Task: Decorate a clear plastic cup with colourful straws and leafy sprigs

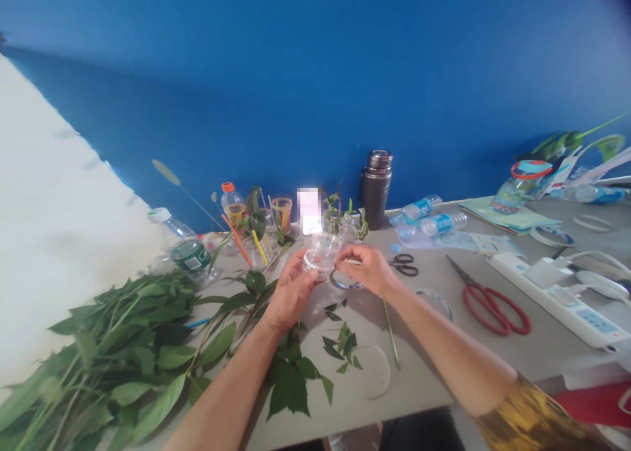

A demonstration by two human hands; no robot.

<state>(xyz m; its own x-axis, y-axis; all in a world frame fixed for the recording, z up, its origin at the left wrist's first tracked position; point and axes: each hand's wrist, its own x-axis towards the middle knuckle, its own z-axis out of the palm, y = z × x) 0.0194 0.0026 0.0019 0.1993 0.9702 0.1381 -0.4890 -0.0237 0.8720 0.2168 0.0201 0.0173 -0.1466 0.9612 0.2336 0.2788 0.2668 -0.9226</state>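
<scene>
At twelve o'clock, my left grip (290, 290) and right grip (367, 271) pinch a clear plastic cup (320, 254); squeezing too hard could crack it.

Left hand (290, 290) and right hand (367, 270) curl close together.

We record a bare left hand (292, 290) and bare right hand (367, 270); the right forearm (444, 352) meets a sleeve (530, 415) of mottled yellow and dark brown print.
</scene>
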